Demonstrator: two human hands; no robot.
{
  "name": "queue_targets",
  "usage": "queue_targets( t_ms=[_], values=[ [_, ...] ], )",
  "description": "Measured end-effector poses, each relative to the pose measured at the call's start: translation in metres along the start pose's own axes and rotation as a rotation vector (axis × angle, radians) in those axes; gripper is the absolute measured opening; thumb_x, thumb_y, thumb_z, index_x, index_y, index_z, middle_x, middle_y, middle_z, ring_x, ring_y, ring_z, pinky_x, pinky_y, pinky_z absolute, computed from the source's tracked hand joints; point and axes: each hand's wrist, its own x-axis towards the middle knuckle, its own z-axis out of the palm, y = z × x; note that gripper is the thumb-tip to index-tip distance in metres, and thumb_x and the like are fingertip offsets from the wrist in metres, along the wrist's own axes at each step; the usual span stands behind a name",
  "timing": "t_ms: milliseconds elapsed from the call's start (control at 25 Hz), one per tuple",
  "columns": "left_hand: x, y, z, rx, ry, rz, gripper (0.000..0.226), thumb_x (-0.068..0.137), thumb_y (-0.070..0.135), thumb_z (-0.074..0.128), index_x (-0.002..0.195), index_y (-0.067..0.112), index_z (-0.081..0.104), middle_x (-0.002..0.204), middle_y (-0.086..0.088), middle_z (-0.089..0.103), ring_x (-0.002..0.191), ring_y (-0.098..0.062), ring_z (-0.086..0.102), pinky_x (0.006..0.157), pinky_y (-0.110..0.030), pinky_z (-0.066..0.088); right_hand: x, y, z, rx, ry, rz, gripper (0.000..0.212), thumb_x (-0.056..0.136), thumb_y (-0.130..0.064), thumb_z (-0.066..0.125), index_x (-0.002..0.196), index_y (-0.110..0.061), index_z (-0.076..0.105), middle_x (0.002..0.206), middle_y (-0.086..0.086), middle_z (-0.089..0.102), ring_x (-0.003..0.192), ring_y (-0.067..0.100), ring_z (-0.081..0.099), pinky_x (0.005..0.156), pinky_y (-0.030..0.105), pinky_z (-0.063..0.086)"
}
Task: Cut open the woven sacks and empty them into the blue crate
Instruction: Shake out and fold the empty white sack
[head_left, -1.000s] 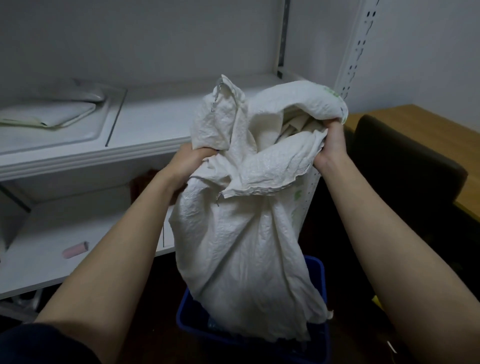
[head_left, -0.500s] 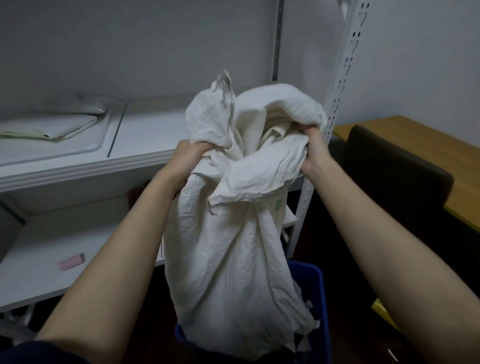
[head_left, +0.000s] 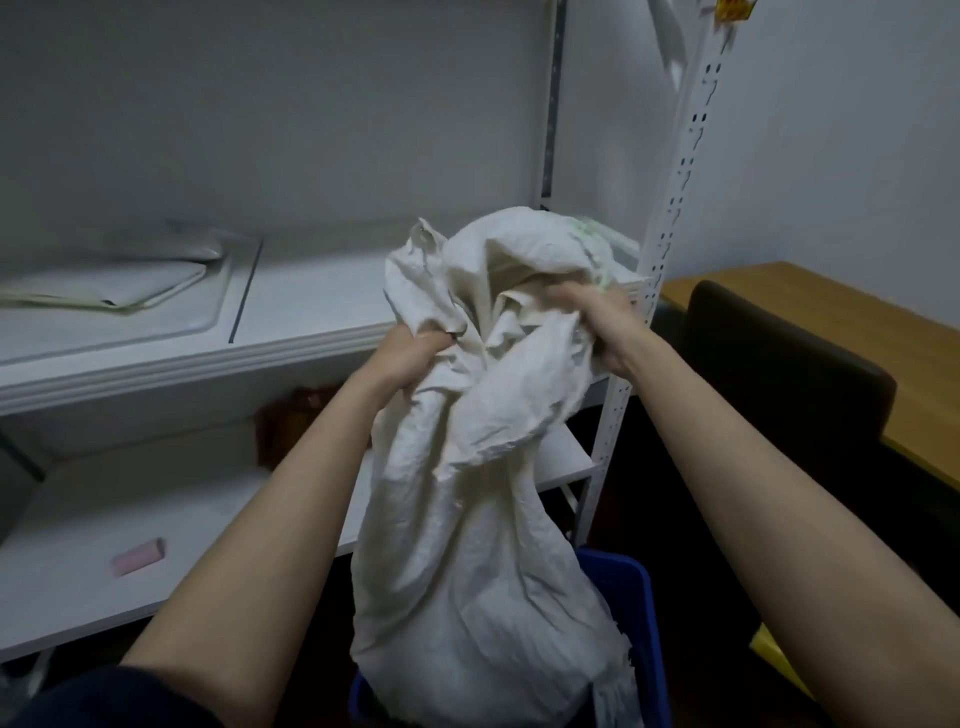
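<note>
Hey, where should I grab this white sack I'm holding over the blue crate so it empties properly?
Probably the bunched upper end of the sack, coming in from both sides, where the left hand and right hand grip it. The cloth gathers into thick folds there, and the limp body hangs with its lower end in the blue crate.

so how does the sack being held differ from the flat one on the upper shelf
The held sack hangs upright and crumpled; the shelf sack lies flat and folded. The left hand and right hand grip the held sack above the blue crate; nothing touches the shelf sack. Both look whitish.
</note>
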Motion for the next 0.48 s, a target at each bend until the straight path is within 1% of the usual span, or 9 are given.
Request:
queue_targets(
  t_ms=[80,120,160,200,280,320,400,440,480],
  values=[
    [0.001,0.006,0.007,-0.009,-0.06,0.085,0.028,0.081,0.017,0.065,0.109,0.015,0.062,0.11,-0.004,0.067,0.102,-0.02,0.064,0.093,-0.037,0.051,-0.016,-0.002,0.012,-0.263,-0.262,0.002,0.05,0.073,-0.027,0.08,0.117,-0.015,0.06,0.094,-0.006,0.071,0.084,0.011,0.068,0.067,0.024,0.052],
    [0.003,0.009,0.01,-0.007,-0.108,0.12,0.033,0.08,0.014,0.066,0.112,0.013,0.06,0.112,-0.004,0.066,0.103,-0.019,0.064,0.093,-0.037,0.051,-0.019,0.001,0.017,-0.336,-0.336,-0.007,0.044,0.074,-0.024,0.08,0.114,-0.017,0.061,0.092,-0.011,0.071,0.084,0.006,0.068,0.067,0.02,0.051],
    [0.003,0.012,0.012,-0.019,-0.18,0.142,0.038,0.078,0.011,0.067,0.115,0.012,0.058,0.114,-0.004,0.066,0.103,-0.018,0.064,0.093,-0.036,0.051,-0.02,0.006,0.021,-0.371,-0.368,-0.042,0.044,0.073,-0.019,0.081,0.113,-0.019,0.062,0.092,-0.015,0.071,0.086,0.001,0.067,0.07,0.017,0.051],
    [0.006,0.012,0.012,-0.027,-0.254,0.156,0.043,0.075,0.009,0.068,0.116,0.01,0.057,0.114,-0.004,0.066,0.103,-0.017,0.064,0.092,-0.033,0.052,-0.019,0.012,0.024,-0.396,-0.364,-0.091,0.054,0.068,-0.019,0.085,0.116,-0.02,0.061,0.1,-0.015,0.07,0.093,0.0,0.065,0.079,0.017,0.049],
    [0.005,0.013,0.015,0.013,-0.369,0.18,0.04,0.067,0.008,0.065,0.106,0.014,0.063,0.106,0.001,0.067,0.098,-0.015,0.064,0.084,-0.029,0.052,-0.011,0.025,0.031,-0.51,-0.19,-0.147,0.078,0.052,-0.029,0.09,0.123,-0.021,0.058,0.115,-0.009,0.065,0.108,0.007,0.06,0.091,0.022,0.047],
    [0.006,0.013,0.017,0.094,-0.393,0.197,0.032,0.066,0.008,0.063,0.096,0.018,0.064,0.097,0.004,0.067,0.09,-0.013,0.063,0.075,-0.03,0.051,-0.009,0.031,0.033,-0.557,-0.072,-0.147,0.08,0.049,-0.031,0.089,0.122,-0.02,0.059,0.116,-0.006,0.065,0.109,0.011,0.06,0.09,0.023,0.047],
    [0.007,0.011,0.024,0.228,-0.352,0.21,0.022,0.073,0.002,0.059,0.086,0.019,0.062,0.085,0.005,0.061,0.071,-0.011,0.053,0.056,-0.028,0.042,-0.007,0.041,0.035,-0.565,0.1,-0.113,0.067,0.055,-0.024,0.085,0.118,-0.016,0.062,0.114,0.001,0.066,0.108,0.016,0.06,0.084,0.022,0.047],
    [0.009,0.009,0.027,0.255,-0.317,0.233,0.023,0.076,-0.002,0.056,0.09,0.015,0.061,0.086,0.002,0.059,0.069,-0.011,0.051,0.051,-0.023,0.041,-0.006,0.044,0.035,-0.544,0.15,-0.104,0.061,0.058,-0.02,0.084,0.115,-0.014,0.064,0.114,0.003,0.067,0.108,0.018,0.06,0.083,0.022,0.047],
    [0.008,0.005,0.027,0.276,-0.288,0.264,0.025,0.078,-0.003,0.055,0.098,0.011,0.061,0.092,0.001,0.058,0.075,-0.012,0.052,0.053,-0.015,0.042,-0.006,0.044,0.033,-0.51,0.191,-0.105,0.054,0.061,-0.018,0.082,0.112,-0.013,0.066,0.113,0.004,0.067,0.107,0.019,0.061,0.084,0.024,0.048]
  ],
)
